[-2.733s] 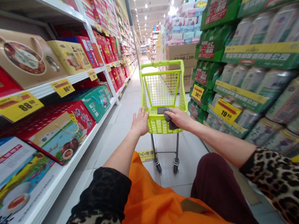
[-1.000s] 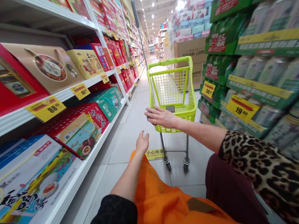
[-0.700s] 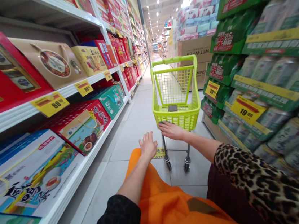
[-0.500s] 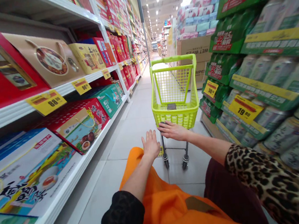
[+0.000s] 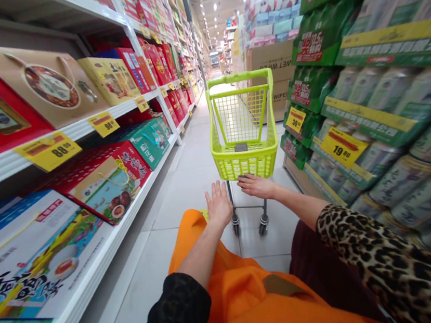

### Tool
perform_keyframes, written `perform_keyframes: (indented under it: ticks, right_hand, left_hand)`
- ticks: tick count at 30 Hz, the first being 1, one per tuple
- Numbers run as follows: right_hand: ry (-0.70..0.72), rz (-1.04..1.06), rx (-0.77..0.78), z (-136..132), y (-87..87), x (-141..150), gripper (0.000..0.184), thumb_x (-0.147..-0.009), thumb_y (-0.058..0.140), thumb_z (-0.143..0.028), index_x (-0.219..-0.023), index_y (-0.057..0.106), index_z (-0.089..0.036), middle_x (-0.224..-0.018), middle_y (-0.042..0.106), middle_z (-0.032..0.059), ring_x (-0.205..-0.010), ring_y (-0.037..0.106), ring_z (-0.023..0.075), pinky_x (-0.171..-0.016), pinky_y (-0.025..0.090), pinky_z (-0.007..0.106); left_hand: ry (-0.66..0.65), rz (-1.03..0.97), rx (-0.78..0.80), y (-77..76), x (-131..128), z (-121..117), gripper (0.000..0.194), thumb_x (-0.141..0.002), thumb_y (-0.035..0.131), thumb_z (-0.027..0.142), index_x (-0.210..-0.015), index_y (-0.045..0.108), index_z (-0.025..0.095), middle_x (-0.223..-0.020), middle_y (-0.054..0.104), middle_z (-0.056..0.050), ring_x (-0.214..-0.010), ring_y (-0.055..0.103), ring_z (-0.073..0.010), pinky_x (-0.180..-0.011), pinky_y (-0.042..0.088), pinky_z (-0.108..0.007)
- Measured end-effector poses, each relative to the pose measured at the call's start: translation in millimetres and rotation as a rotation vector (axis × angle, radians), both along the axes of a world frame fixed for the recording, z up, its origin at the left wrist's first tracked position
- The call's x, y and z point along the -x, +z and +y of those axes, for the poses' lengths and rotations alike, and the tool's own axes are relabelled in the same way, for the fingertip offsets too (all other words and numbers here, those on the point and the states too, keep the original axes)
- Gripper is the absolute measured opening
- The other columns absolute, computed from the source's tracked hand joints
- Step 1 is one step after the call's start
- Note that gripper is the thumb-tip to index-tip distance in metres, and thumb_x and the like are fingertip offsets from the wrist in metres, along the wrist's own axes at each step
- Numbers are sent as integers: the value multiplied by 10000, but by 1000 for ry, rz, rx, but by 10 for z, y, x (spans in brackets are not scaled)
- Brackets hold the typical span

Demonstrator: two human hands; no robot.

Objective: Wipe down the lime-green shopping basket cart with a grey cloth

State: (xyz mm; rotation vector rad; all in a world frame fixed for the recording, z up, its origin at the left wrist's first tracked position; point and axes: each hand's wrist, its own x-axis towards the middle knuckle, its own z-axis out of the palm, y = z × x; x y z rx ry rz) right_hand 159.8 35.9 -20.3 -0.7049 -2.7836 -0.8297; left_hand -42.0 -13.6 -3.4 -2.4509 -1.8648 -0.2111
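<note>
A lime-green wheeled shopping basket cart stands upright in front of me on the tiled floor, with a small dark rectangular object inside it. My left hand is stretched out below and left of the cart, fingers spread, with nothing in it. Just under the cart's lower rim is my right hand, palm down with its fingers extended and holding nothing. I cannot tell whether its fingertips touch the cart. An orange garment covers my lap below both hands.
On the left, white shelves carry gift boxes with yellow price tags. Stacked green packs of cans line the right side. Behind the cart stand cardboard cartons topped with tissue packs. The tiled aisle runs ahead between them.
The view has shifted forward and slightly right, so the shelves and cart appear further left. My right hand has moved a little away from the cart's left corner, toward the middle of its rim.
</note>
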Motion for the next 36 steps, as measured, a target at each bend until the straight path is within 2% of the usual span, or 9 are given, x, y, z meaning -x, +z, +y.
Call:
perform_keyframes:
  ticks: [2, 8, 10, 19, 22, 27, 29, 32, 36]
  right_hand:
    - [26, 13, -16, -36, 60, -46, 191, -861, 484, -187, -987, 625, -162, -1192, 583, 57, -1197, 445, 203, -998, 374, 413]
    - [65, 161, -204, 102, 719, -79, 314, -881, 442, -155, -1183, 519, -195, -1366, 415, 43, -1322, 232, 221, -1072, 231, 482]
    - [77, 141, -201, 159, 770, -109, 305, -881, 431, -139, -1164, 534, -184, -1351, 434, 48, -1317, 247, 215, -1075, 230, 471]
    - [-6, -22, 106, -34, 0, -360, 227, -854, 469, -139, -1023, 619, -155, -1224, 559, 76, -1243, 389, 191, -1035, 315, 420]
    - [27, 23, 78, -119, 108, -421, 237, -856, 485, -163, -1064, 599, -175, -1255, 536, 62, -1247, 383, 194, -1040, 313, 424]
    - [40, 203, -72, -108, 689, -596, 355, -868, 449, -121, -1210, 500, -204, -1360, 420, 56, -1317, 247, 202, -1079, 235, 462]
    - [33, 211, -79, -78, 779, -714, 367, -861, 436, -89, -1205, 504, -199, -1353, 429, 57, -1316, 250, 198, -1082, 234, 457]
    - [17, 150, -48, -59, 619, -879, 345, -857, 423, -74, -1168, 532, -178, -1329, 458, 67, -1302, 285, 198, -1069, 269, 442]
    - [-51, 81, 59, -84, 155, -978, 297, -853, 448, -102, -1114, 570, -174, -1301, 490, 73, -1286, 320, 195, -1050, 298, 441]
  left_hand:
    - [-16, 0, -2, -19, -39, -6, 691, -752, 433, 224, -1389, 192, 107, -1486, 131, -107, -1366, 105, -239, -1085, 125, -511]
    - [-61, -30, -22, 6, -237, -5, 689, -761, 436, 224, -1389, 183, 90, -1485, 127, -122, -1369, 83, -240, -1081, 125, -518]
    - [-79, -38, -35, 25, -296, -17, 688, -764, 436, 224, -1388, 181, 85, -1482, 134, -131, -1369, 79, -236, -1082, 122, -516]
    - [-132, -9, -57, 21, -376, -91, 684, -771, 412, 228, -1389, 169, 66, -1482, 117, -135, -1369, 81, -234, -1086, 124, -508]
    - [-141, 5, -66, 3, -409, -96, 680, -773, 402, 229, -1390, 165, 69, -1480, 127, -144, -1370, 67, -230, -1084, 126, -511]
    - [-138, -8, -45, 5, -499, -91, 686, -774, 398, 238, -1396, 152, 86, -1485, 118, -121, -1371, 67, -223, -1090, 117, -495]
    - [-145, -11, -42, 9, -533, -87, 693, -775, 402, 247, -1398, 145, 84, -1486, 117, -120, -1371, 63, -224, -1092, 112, -491]
    - [-172, -13, -50, 10, -568, -89, 703, -777, 409, 257, -1399, 133, 83, -1488, 113, -118, -1372, 51, -226, -1089, 118, -496]
    - [-201, 12, -61, -1, -577, -116, 695, -781, 407, 259, -1397, 137, 84, -1486, 130, -121, -1372, 53, -222, -1090, 126, -490]
